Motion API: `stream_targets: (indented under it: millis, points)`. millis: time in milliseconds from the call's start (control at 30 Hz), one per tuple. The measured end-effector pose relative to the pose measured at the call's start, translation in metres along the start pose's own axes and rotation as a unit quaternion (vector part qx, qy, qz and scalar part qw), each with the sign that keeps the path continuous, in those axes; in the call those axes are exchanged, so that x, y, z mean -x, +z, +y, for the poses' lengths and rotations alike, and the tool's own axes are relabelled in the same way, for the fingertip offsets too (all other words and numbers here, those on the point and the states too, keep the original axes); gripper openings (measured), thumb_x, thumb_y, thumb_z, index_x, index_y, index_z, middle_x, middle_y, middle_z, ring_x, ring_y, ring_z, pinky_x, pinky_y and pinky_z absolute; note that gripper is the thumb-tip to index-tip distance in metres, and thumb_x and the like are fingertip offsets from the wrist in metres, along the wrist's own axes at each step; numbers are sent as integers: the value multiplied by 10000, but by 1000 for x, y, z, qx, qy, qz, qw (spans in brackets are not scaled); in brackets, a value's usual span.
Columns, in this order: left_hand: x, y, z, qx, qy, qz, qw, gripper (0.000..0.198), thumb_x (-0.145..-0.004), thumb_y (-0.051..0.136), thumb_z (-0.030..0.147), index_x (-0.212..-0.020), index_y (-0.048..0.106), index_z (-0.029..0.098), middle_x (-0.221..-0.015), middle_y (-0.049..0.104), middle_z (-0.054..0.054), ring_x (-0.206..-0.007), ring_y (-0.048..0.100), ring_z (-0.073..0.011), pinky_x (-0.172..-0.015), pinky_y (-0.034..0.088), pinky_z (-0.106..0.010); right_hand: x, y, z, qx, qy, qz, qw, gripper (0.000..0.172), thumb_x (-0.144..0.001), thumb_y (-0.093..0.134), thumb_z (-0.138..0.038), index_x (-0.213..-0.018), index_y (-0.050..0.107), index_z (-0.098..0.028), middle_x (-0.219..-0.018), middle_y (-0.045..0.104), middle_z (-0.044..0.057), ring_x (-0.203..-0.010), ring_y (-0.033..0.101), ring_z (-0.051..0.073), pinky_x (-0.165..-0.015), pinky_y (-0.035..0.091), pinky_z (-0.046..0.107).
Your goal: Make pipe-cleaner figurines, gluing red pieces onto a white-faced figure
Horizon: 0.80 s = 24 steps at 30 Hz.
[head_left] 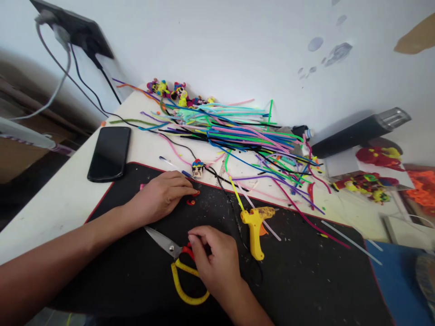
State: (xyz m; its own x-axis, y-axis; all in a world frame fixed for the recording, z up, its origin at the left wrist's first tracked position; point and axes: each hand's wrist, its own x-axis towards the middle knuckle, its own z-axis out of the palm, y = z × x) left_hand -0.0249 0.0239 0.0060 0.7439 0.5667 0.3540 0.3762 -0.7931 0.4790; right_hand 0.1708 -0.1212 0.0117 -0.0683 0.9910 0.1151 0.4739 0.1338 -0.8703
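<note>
My left hand (162, 196) rests palm down on the black mat (306, 271), its fingertips pinched on a small red curled piece (194, 194); a second red bit (190, 202) lies just below. My right hand (215, 260) lies over the handles of the scissors (176, 262), fingers curled around the red and yellow loops, the blades pointing left. A small doll head (197, 168) with a blue and red cap sits just beyond my left fingers. The yellow glue gun (254, 226) lies on the mat to the right of both hands.
A heap of coloured pipe cleaners (244, 136) covers the table behind the mat. A black phone (110, 153) lies at the left, a dark cylinder (356, 132) at the right. Small finished figures (170, 90) stand by the wall; more (369, 183) at the right.
</note>
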Motion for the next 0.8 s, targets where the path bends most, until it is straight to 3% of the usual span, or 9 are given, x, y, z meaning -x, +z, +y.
stream_targets:
  millis: [800]
  points:
    - [2, 4, 0, -19, -5, -27, 999, 370, -1051, 489, 112, -1185, 815, 225, -1110, 820, -71, -1066, 732, -233, -975, 589, -386, 2, 1, 1, 3, 6, -15, 1000, 163, -1024, 605, -223, -1004, 767, -214, -846, 812, 32, -703, 745, 156, -707, 541, 233]
